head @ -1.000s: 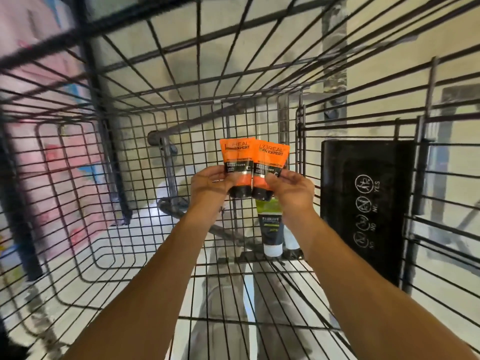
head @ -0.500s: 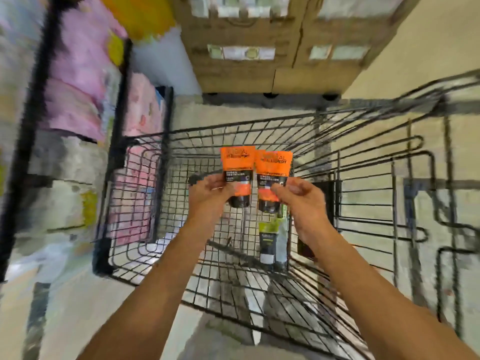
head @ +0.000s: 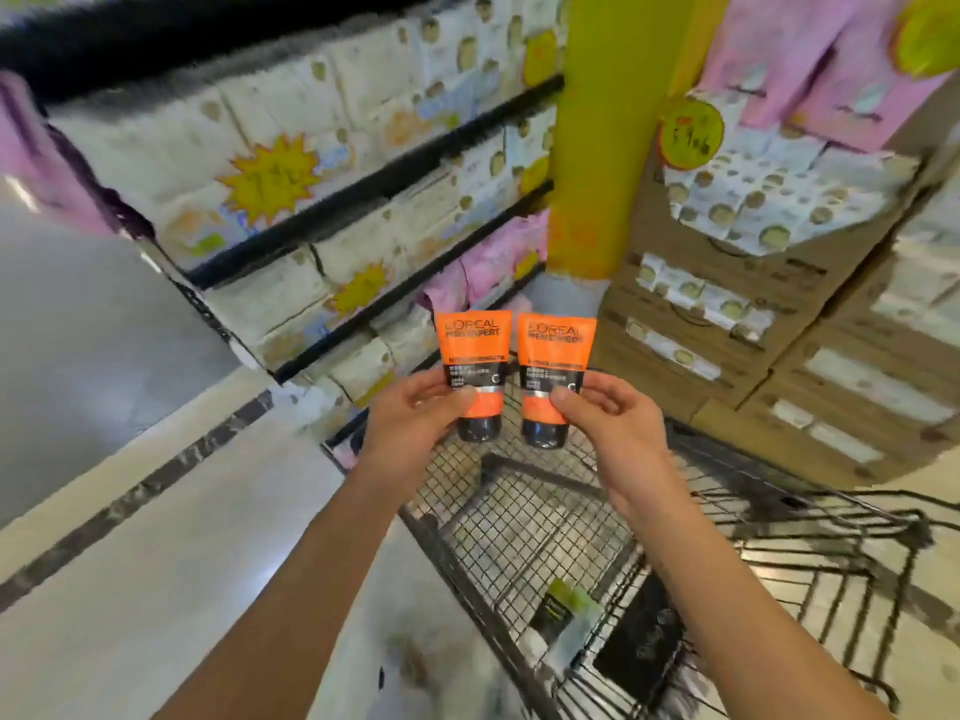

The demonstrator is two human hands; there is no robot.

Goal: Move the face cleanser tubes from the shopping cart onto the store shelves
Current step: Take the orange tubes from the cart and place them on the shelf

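My left hand (head: 415,415) grips an orange and black face cleanser tube (head: 470,356), cap down. Beside it, a second orange tube (head: 553,363) hangs cap down in the grip of my right hand (head: 605,423). Both tubes are held upright above the far end of the black wire shopping cart (head: 519,517). A green and black tube (head: 563,608) still lies on the cart floor near me. Store shelves (head: 363,200) with black edges run along the upper left, packed with pale packages.
A yellow pillar (head: 597,148) stands behind the tubes. Stacked cardboard boxes (head: 727,324) with white packs fill the right. Pink packages (head: 493,267) sit low by the pillar. Pale floor with a dark stripe (head: 135,496) spreads to the left.
Both hands have lifted the two orange tubes out of the cart and up above it. The view has swung up from the cart's inside to the shelves and boxes.
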